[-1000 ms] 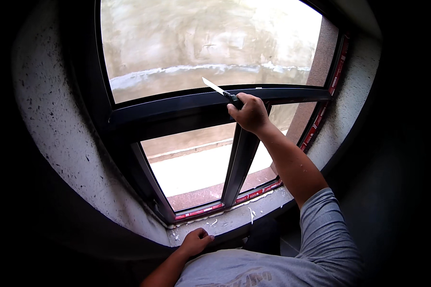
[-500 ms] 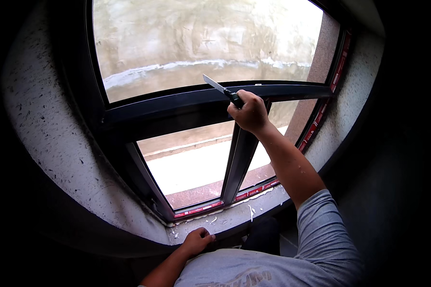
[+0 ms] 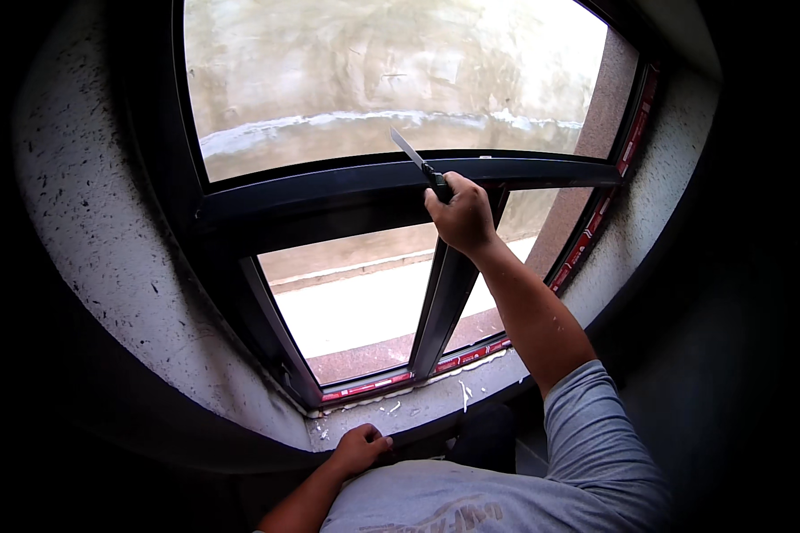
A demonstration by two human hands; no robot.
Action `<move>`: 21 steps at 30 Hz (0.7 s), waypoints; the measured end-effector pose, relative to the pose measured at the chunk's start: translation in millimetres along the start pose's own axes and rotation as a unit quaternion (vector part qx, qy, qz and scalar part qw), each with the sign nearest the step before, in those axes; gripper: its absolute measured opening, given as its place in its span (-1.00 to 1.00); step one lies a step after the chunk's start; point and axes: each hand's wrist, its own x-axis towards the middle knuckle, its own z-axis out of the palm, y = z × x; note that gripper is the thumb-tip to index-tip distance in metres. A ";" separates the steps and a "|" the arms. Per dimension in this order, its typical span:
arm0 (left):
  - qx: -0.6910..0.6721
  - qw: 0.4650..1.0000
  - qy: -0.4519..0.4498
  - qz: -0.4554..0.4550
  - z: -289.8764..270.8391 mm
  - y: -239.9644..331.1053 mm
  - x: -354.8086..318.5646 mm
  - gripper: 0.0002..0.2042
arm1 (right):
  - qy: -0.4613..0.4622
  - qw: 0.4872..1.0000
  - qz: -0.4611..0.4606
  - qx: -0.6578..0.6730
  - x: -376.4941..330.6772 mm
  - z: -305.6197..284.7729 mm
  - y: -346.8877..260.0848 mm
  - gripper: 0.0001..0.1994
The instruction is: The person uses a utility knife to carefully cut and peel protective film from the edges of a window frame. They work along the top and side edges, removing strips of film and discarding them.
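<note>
My right hand (image 3: 464,213) is raised in front of the window, its fingers wrapped round the dark handle of a knife (image 3: 408,147). The knife's pale, straight blade points up and to the left, across the upper pane. Behind the fist runs the dark horizontal bar (image 3: 329,185) of the window frame; whether the hand touches it I cannot tell. Low down, my left hand (image 3: 359,449) is by the near edge of the window sill (image 3: 436,400), fingers curled in. Anything inside that curl is hidden.
Whitish scraps (image 3: 466,393) lie on the sill. Red printed tape (image 3: 369,388) lines the lower and right frame edges. A dark upright bar (image 3: 436,306) divides the lower panes (image 3: 364,293). Speckled grey walls (image 3: 107,240) curve in at both sides.
The knife's tip has swung slightly right and up, so the blade stands a little steeper. My right hand has shifted slightly; the left stays curled near the sill.
</note>
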 end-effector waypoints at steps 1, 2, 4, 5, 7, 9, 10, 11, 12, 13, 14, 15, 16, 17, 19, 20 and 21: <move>0.000 1.000 -0.002 -0.001 -1.5 3.4 -2.1 -0.70 | 0.005 1.000 0.007 0.004 0.1 1.7 1.7 -0.77; 0.001 1.000 -0.003 -0.002 -2.6 5.9 -3.6 -0.70 | 0.010 1.000 0.014 0.008 -0.4 3.7 2.9 -0.77; -0.008 1.000 -0.006 -0.010 -3.3 8.5 -4.9 -0.70 | 0.058 0.998 0.009 -0.012 -2.2 11.7 0.2 -0.78; -0.012 1.000 -0.007 -0.014 -3.9 8.9 -5.5 -0.70 | 0.083 0.996 0.007 -0.022 -3.6 14.6 -0.4 -0.78; 0.000 1.000 0.009 -0.005 -1.9 -3.6 -0.4 -0.70 | 0.129 0.991 0.011 -0.037 -7.9 15.9 1.8 -0.79; 0.007 1.000 0.018 -0.008 -2.7 -14.5 -0.1 -0.69 | 0.179 0.983 0.000 -0.031 -9.7 16.6 10.3 -0.80; 0.008 1.000 0.020 -0.015 -4.4 -18.5 -0.8 -0.67 | 0.195 0.980 0.025 0.007 -11.0 14.8 13.0 -0.81; 0.010 0.999 0.022 -0.022 -5.4 -20.6 -0.8 -0.65 | 0.198 0.978 0.042 0.058 -12.4 13.3 16.6 -0.83; 0.010 0.999 0.030 -0.020 -6.0 -18.5 -2.3 -0.65 | 0.201 0.972 0.059 0.108 -14.6 10.3 24.7 -0.83; 0.011 0.999 0.037 -0.018 -8.6 -14.1 -5.9 -0.65 | 0.138 0.954 0.126 0.236 -17.2 3.4 39.9 -0.83; 0.012 0.999 0.044 -0.015 -10.2 -10.4 -9.1 -0.66 | 0.116 0.921 0.184 0.323 -25.9 -8.8 52.1 -0.80; -0.006 0.999 0.046 -0.017 -11.7 -8.2 -11.7 -0.67 | 0.111 0.906 0.206 0.354 -35.2 -26.2 52.4 -0.79; -0.022 0.998 0.049 -0.018 -12.8 -6.2 -13.4 -0.68 | 0.116 0.903 0.208 0.358 -47.2 -43.0 61.5 -0.80; -0.040 0.998 0.055 -0.019 -13.0 -4.9 -13.1 -0.70 | 0.139 0.903 0.221 0.341 -60.1 -58.8 70.3 -0.82; -0.070 0.996 0.044 -0.037 -13.5 -6.5 -7.8 -0.73 | 0.189 0.916 0.238 0.263 -89.8 -101.1 90.2 -0.91; -0.080 0.995 0.038 -0.046 -15.1 -5.5 -3.5 -0.74 | 0.226 0.914 0.247 0.230 -111.7 -122.2 120.1 -0.90; -0.089 0.995 0.039 -0.031 -15.3 2.0 5.0 -0.75 | 0.235 0.911 0.236 0.243 -138.6 -161.5 139.7 -0.91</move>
